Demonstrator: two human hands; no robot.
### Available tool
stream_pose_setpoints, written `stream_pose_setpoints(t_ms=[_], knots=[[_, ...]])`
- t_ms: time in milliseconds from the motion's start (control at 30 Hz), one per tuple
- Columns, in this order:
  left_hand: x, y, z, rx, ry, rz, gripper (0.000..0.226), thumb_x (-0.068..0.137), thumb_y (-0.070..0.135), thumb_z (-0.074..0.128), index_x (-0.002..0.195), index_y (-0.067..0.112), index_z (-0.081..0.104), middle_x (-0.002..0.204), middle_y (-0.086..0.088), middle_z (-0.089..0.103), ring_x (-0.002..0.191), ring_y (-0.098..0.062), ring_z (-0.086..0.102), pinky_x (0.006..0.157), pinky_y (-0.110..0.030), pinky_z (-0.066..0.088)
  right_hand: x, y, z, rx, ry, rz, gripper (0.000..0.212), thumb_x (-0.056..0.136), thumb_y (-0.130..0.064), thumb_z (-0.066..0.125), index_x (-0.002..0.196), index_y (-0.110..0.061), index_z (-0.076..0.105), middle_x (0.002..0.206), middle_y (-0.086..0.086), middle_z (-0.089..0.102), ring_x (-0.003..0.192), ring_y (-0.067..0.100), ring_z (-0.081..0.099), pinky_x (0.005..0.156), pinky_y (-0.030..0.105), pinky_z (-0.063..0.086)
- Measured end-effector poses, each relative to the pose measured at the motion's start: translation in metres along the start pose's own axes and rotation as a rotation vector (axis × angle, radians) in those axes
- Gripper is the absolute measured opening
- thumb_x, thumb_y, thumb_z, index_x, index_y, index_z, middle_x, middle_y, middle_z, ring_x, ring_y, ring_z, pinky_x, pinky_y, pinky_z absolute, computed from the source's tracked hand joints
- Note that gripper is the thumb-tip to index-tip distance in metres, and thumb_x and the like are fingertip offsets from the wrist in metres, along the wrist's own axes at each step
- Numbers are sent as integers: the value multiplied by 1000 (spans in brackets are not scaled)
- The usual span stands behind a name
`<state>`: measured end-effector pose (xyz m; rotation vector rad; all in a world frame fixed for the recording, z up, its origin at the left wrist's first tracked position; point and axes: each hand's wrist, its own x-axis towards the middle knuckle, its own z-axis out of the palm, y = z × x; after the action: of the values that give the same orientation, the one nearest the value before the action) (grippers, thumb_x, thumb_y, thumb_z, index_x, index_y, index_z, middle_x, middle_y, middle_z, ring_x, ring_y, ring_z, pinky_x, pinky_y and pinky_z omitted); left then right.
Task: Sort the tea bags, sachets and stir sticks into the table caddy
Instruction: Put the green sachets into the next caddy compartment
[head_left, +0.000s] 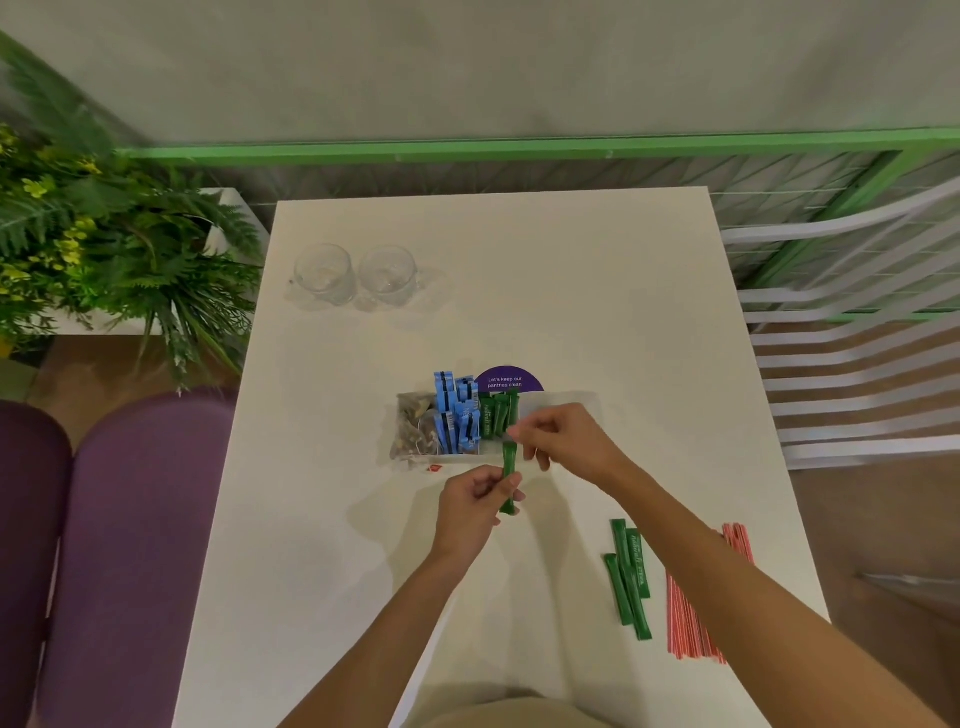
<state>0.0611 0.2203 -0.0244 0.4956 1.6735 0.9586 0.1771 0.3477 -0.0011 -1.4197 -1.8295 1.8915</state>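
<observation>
Loose green sachets (629, 577) and red stir sticks (693, 618) lie unsorted on the counter (363, 571) at the near right. The left grip (475, 501) pinches the held sachet (508, 480) upright, just short of the clear caddy (574, 399). The right grip (566, 441) seems to pinch its upper tip. With both pulling, it could slip free. It could also snag the packed green row (496, 413) and tip among the blue sachets (457, 410).

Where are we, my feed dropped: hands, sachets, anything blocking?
Left hand grips green sachet, right hand pinches its top, by caddy. Loose sachets, stir sticks unsorted on table. Nothing blocking caddy.
</observation>
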Motion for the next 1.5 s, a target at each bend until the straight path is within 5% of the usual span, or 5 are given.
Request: stream_pose_setpoints(t_ms=[233, 400, 667, 900, 1500], knots=[[11, 7, -5, 46, -3, 64, 7, 88, 22, 69, 85, 16, 70, 76, 0, 74, 63, -9, 64, 54, -17, 46, 7, -3, -4, -36, -30, 2, 3, 82, -3, 73, 84, -2, 71, 59, 2, 66, 44, 7, 54, 51, 15, 45], [16, 1, -8, 21, 18, 17, 5, 88, 12, 66, 90, 10, 70, 81, -2, 74, 61, -9, 64, 54, -22, 45, 19, -13, -13, -67, 75, -45, 10, 81, -2, 74, 88, 5, 72, 71, 17, 71, 52, 15, 62, 61, 22, 53], [1, -30, -14, -9, 53, -90, 9, 91, 12, 63, 91, 8, 71, 79, -6, 73, 64, -14, 62, 55, -23, 45, 37, -11, -15, -283, 183, -52, 9, 83, -4, 72, 91, 0, 75, 84, 16, 73, 69, 17, 65, 78, 31, 57], [-1, -38, -22, 7, 92, -108, 10, 90, 16, 64, 91, 9, 71, 79, -5, 73, 67, -14, 61, 57, -25, 44, 44, -3, -5, -426, 152, -52, 13, 86, -3, 67, 97, -3, 74, 91, 10, 70, 75, 15, 59, 72, 20, 43], [-23, -59, 14, 190, -80, -79, 11, 92, 6, 59, 91, 8, 69, 80, -6, 73, 64, -11, 61, 56, -19, 45, -34, 31, -58, -179, 362, -93, 7, 87, -3, 64, 84, -3, 70, 68, 11, 69, 57, 22, 63, 63, 27, 56]])
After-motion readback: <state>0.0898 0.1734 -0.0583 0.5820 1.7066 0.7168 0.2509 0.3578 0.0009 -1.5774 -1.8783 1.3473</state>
